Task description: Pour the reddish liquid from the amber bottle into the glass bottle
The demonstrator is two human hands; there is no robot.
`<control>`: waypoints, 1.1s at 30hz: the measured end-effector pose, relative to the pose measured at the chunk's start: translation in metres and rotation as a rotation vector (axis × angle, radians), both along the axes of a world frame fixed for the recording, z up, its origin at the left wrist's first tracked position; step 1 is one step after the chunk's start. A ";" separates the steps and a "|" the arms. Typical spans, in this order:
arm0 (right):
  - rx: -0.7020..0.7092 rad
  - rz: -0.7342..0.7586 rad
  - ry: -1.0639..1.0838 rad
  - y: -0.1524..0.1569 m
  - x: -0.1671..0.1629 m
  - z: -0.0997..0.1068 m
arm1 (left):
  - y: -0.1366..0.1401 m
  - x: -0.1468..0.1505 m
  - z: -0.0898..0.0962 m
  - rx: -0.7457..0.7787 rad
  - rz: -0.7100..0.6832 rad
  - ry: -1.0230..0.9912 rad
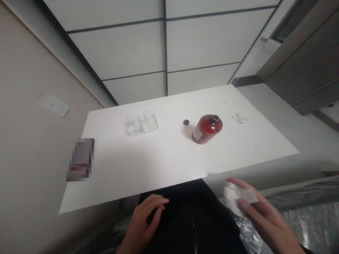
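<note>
Crumpled white tissue (234, 197) is pinched between the thumb and fingers of my right hand (265, 211), low at the right, off the table's front edge. My left hand (148, 217) hovers over or rests on my lap, loosely curved, thumb apart from the fingers and nothing in it. On the table, an amber bottle (208, 128) with a pale label stands uncapped, its dark opening showing. A small black cap (186, 122) lies just left of it. Two clear, see-through containers (141, 123) sit side by side farther left; their exact kind is unclear.
The white table (164, 158) fills the middle. A small crumpled white scrap (239, 118) lies right of the bottle. A pixelated flat object (81, 158) is at the left edge. Shiny crinkled plastic (251, 234) sits below my right hand. White panelled doors (132, 49) stand behind.
</note>
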State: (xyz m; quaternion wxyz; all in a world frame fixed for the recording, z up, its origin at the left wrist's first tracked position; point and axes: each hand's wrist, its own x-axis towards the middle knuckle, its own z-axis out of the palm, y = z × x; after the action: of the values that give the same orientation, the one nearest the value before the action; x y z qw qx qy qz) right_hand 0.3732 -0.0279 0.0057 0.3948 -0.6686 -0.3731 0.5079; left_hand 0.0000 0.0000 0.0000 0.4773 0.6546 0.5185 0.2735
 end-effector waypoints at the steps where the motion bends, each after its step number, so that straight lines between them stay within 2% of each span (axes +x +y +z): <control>1: 0.023 0.076 0.156 0.022 -0.027 0.009 | 0.013 0.020 0.014 -0.020 -0.020 -0.085; 2: 0.075 0.148 0.301 0.043 -0.056 0.016 | 0.025 0.039 0.025 -0.069 -0.012 -0.173; 4: 0.170 0.239 0.524 0.076 -0.104 0.027 | 0.049 0.065 0.039 -0.150 0.091 -0.278; 6: 0.187 0.313 0.590 0.097 -0.132 0.031 | 0.068 0.075 0.042 -0.150 0.213 -0.282; 7: 0.196 0.290 0.558 0.105 -0.137 0.030 | 0.076 0.074 0.042 -0.151 0.258 -0.272; 11: 0.208 0.135 0.408 0.124 -0.128 0.018 | 0.089 0.060 0.039 -0.170 0.317 -0.287; 19: 0.157 0.103 0.532 0.131 -0.131 0.010 | 0.089 0.039 0.026 -0.271 0.396 -0.550; 21: 0.135 0.116 0.575 0.130 -0.134 0.010 | 0.087 0.036 0.026 -0.331 0.355 -0.616; 25: 0.072 0.236 0.653 0.122 -0.142 0.011 | 0.082 0.038 0.031 -0.549 0.177 -0.822; 28: 0.041 0.322 0.699 0.113 -0.149 0.014 | 0.080 0.039 0.031 -0.626 0.185 -0.867; 31: 0.086 0.234 0.595 0.104 -0.149 0.019 | 0.081 0.031 0.028 -0.658 0.170 -0.815; 33: 0.152 0.141 0.465 0.102 -0.146 0.019 | 0.083 0.024 0.026 -0.618 0.169 -0.734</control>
State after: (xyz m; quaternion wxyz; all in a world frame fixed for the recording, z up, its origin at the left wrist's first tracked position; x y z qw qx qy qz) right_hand 0.2271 0.0742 0.0248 0.4827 -0.4745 -0.3549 0.6449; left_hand 0.0240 0.0826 0.0260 0.7767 0.2983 0.4241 0.3575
